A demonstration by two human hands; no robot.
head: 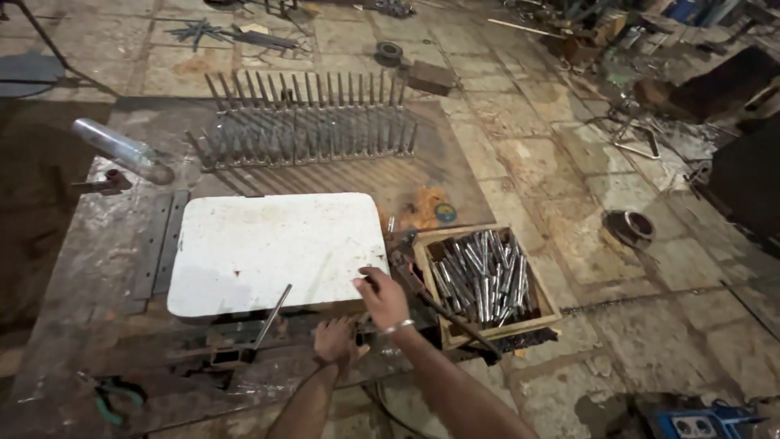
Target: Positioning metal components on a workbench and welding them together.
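Rusty steel plate (73, 268) forms the work surface, on a stone-slab floor (552, 162) littered with scrap at upper right. Right hand (382, 297), low centre, rests fingers loosely spread on the edge of a white slab (268, 244). Left hand (335, 340), just below, curls against the plate's dark edge; I cannot tell its grip. Just right, a wooden box (485, 279) holds metal rods (483, 272).

Steel table (73, 268): white slab (276, 248), rod rack (305, 122).
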